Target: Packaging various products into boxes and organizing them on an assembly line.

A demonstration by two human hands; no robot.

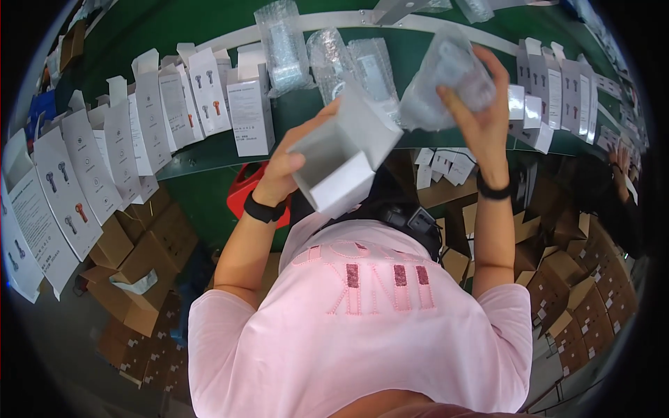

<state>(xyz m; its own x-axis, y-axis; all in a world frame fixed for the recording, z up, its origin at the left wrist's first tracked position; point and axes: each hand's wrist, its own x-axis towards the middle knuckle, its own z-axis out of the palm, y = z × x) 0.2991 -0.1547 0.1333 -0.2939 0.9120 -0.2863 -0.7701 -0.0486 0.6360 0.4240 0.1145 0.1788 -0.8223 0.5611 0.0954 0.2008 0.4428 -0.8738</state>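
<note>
My left hand (284,161) is closed round the side of a white carton (341,157). Its flaps stand up, and its open mouth, tilted toward me, shows a bare inside wall. Up and to the right, my right hand (482,111) grips a bubble-wrapped item (449,76) between thumb and fingers. The wrap is cloudy, so the thing inside cannot be made out. On the green table beyond the carton lie more bubble-wrapped pieces, among them a tall one (282,52) and a shorter one (374,70).
Upright white boxes with raised flaps line the left of the table (209,162), including a box (249,104). More white boxes (575,94) stand at right. Brown cartons (143,279) lie on the floor both sides. A red stool (245,191) is below. Another person's hand (619,164) shows far right.
</note>
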